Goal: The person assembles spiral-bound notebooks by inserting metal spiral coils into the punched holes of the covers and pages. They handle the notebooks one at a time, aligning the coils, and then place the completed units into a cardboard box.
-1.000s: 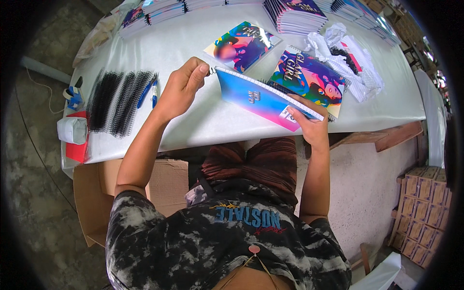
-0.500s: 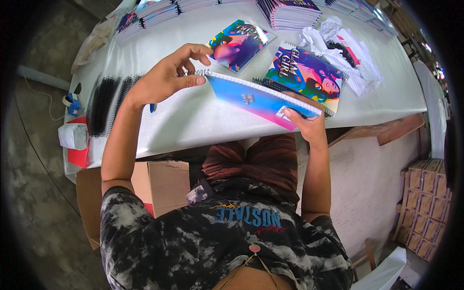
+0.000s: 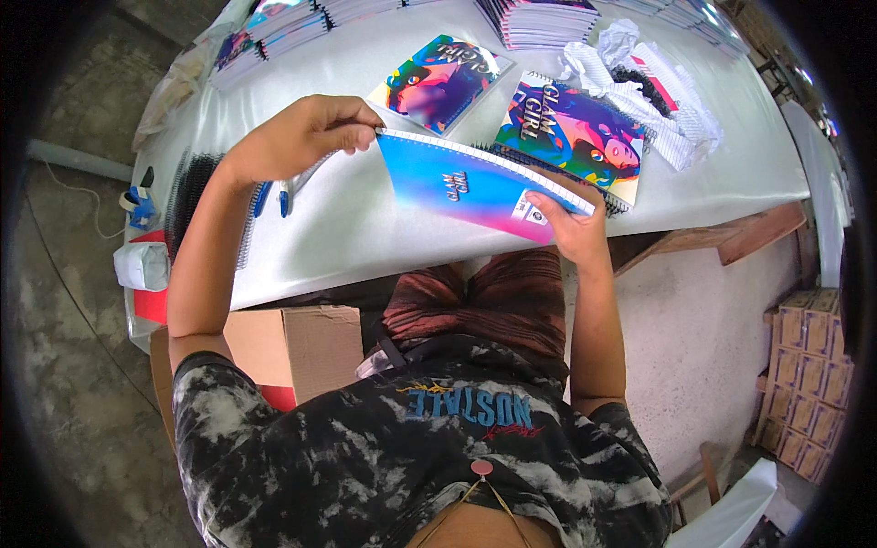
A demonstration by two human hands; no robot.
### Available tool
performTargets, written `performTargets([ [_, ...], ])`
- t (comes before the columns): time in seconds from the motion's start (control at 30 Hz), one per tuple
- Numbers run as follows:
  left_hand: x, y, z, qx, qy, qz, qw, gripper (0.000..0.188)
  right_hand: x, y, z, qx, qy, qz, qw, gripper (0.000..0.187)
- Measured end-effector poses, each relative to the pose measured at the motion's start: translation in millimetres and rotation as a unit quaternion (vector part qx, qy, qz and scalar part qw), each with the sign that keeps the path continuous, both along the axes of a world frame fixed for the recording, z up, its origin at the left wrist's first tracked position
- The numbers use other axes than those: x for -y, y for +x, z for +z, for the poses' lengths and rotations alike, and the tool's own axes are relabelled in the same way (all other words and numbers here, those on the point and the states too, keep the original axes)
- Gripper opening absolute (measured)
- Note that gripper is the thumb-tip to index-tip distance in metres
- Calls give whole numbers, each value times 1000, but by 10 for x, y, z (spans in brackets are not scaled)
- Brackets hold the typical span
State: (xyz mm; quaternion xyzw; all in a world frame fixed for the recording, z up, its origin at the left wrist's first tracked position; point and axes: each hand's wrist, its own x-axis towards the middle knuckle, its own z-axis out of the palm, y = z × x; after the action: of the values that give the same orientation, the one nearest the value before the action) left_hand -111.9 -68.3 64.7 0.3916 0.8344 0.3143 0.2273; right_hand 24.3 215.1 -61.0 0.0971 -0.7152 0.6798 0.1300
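Note:
My right hand grips a blue-to-pink notebook by its right end, thumb on the cover near a white label. The notebook is tilted above the table, its row of punched holes along the upper edge. At its upper left corner, my left hand is closed, thumb and fingertips pinched together on a thin black spiral binding coil, mostly hidden by the fingers. Just beyond lies a notebook with a colourful illustrated cover. Another such notebook lies to the right, partly behind the held one.
Loose black coils and blue pens lie left on the white table. Stacks of notebooks line the far side, beside crumpled paper. A tape dispenser sits at the left edge, and a cardboard box stands below.
My left hand has gone from spread fingers around the coil to a pinch, shifting slightly left. The notebook has moved slightly left, and its cover faces me more.

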Motion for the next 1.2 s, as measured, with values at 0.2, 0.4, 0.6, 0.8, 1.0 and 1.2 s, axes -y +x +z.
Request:
performTargets([
  [0.2, 116, -217, -91, 96, 53, 18, 994, 30, 10, -60, 25, -17, -5, 6, 1000, 22],
  [0.4, -66, 58, 141, -72, -94, -21, 993, 26, 74, 3, 97, -82, 66, 2, 994, 26],
  [0.6, -87, 283, 10, -447, -11, -25, 894, 27, 166, 42, 117, -107, 84, -1, 991, 30],
  [0.8, -143, 362, 153, -410, -140, -17, 901, 27, 211, 49, 26, -130, 84, 1, 988, 32],
  [1.0, -121, 337, 79, -468, -152, -32, 870, 51, 245, 82, 34, -169, 109, -13, 979, 31],
  [1.2, 225, 646, -1373, -491, -50, -1, 870, 117, 337, 96, 1, -220, 139, -38, 965, 30],
])
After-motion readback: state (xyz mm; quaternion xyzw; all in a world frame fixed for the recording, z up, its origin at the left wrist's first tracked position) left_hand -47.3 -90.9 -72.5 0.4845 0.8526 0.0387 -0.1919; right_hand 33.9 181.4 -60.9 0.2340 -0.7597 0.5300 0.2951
